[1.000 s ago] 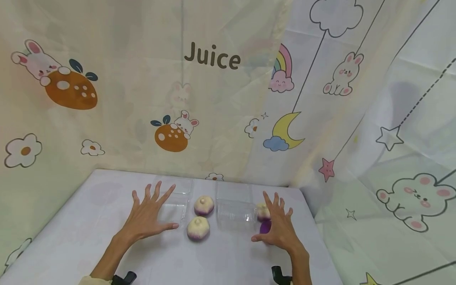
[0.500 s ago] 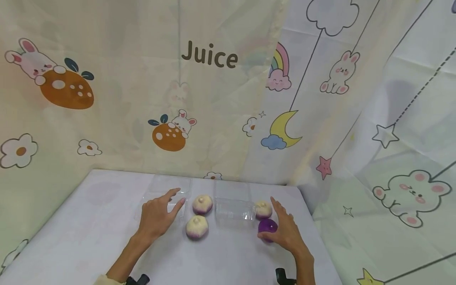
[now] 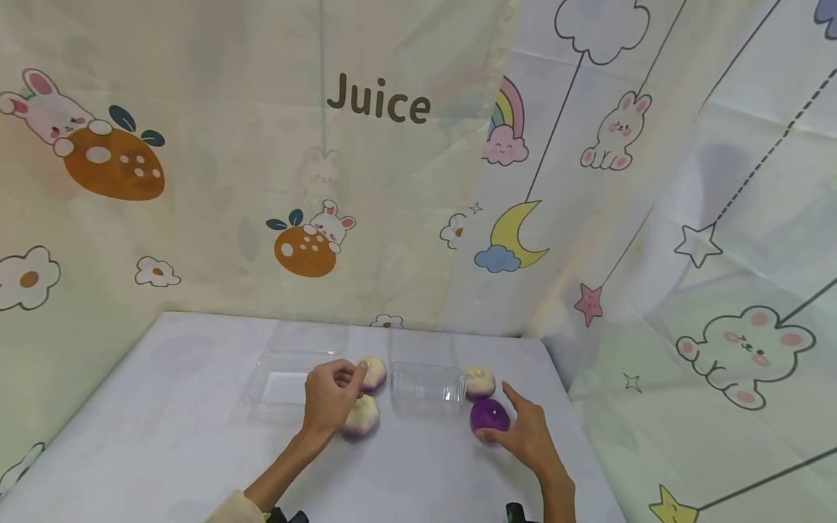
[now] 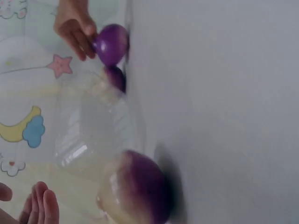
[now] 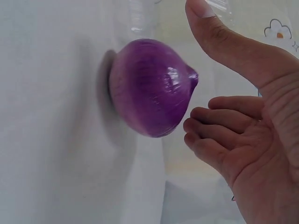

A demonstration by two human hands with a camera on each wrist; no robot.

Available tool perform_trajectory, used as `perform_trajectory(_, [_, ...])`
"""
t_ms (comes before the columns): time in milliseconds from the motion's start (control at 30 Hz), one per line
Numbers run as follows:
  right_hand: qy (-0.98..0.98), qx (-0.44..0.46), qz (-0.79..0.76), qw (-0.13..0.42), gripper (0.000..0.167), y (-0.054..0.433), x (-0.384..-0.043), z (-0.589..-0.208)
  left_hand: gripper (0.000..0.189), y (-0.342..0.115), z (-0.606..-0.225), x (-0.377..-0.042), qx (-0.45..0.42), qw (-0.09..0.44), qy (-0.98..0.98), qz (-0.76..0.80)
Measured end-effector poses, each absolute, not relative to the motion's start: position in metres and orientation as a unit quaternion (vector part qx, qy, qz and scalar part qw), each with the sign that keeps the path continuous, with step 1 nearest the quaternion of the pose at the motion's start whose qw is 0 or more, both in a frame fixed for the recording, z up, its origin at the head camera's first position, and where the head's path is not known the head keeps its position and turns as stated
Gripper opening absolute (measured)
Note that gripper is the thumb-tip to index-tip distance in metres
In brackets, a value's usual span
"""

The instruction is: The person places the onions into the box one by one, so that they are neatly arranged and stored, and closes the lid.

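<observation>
My left hand (image 3: 330, 401) hovers over two cream-topped, purple-based turnips. It partly hides the far turnip (image 3: 374, 373) and the near turnip (image 3: 362, 418). In the left wrist view, the thumb and bent fingers (image 4: 50, 205) stand apart beside a turnip (image 4: 140, 189), with nothing between them. On the right, my right hand (image 3: 528, 430) is beside a shiny purple onion (image 3: 489, 415), thumb and fingers spread. The right wrist view shows a gap between the fingers (image 5: 219, 126) and the onion (image 5: 152, 88). Just behind the onion sits another cream-topped turnip (image 3: 480, 380).
Two clear plastic boxes with raised lids stand toward the back of the white table (image 3: 163, 436): a left box (image 3: 277, 381) and a middle box (image 3: 428, 385). A printed curtain (image 3: 216, 145) hangs behind the table and along its right side.
My left hand has moved right, from the left box to the turnips, and its fingers have drawn together. My right hand has moved slightly right beside the onion, leaving more of it visible.
</observation>
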State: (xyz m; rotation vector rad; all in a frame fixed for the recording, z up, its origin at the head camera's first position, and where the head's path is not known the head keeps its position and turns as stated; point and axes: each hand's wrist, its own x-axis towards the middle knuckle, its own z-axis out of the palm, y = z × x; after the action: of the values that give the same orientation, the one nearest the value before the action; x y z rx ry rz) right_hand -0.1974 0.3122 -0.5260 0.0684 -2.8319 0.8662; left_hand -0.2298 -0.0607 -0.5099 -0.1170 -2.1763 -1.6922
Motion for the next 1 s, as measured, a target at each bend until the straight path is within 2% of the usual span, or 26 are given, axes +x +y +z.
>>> perform_trajectory(133, [-0.947,0.019,0.304,0.103,0.109,0.317,-0.198,-0.534,0.033,-0.047,-0.506,-0.236,-0.005,0.128,-0.744,-0.656])
perform_trajectory(333, [-0.937,0.027,0.328,0.118,0.105,0.321,-0.198,-0.541,0.036,-0.03,-0.507,-0.246,0.036,0.073,-0.737,-0.671])
perform_trajectory(600, [-0.929,0.03,0.345,0.133,0.103,0.323,-0.202,-0.548,0.04,-0.015,-0.508,-0.253,0.039,0.057,-0.745,-0.664])
perform_trajectory(1000, [-0.927,0.028,0.357,0.114,0.098,0.325,-0.2,-0.555,0.042,-0.009,-0.519,-0.252,0.07,0.026,-0.728,-0.681])
